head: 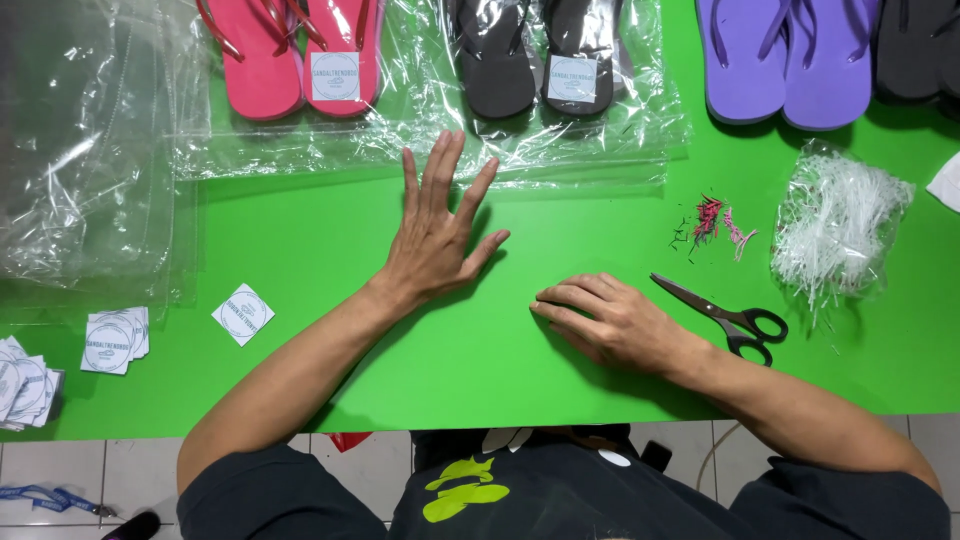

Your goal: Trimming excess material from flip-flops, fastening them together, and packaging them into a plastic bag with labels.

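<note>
Head view: the left hand (435,235) lies flat on the green table (500,360), fingers spread wide, holding nothing, just near of the bagged black flip-flops (535,55). The right hand (610,320) rests loosely curled, empty, beside the scissors (725,315).

Green table (480,370) bears bagged sandals (520,60), scissors (720,312), stickers (242,315).

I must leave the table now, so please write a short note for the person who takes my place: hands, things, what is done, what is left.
Left hand: empty, fingers spread, reaching toward the bagged black sandals.
Right hand: empty, flat on the green table, beside the scissors.
Done: pink sandals and black pair are in clear bags with labels.
Left: purple sandals lie unbagged, no label showing. Spare labels and empty bags on the left.
</note>
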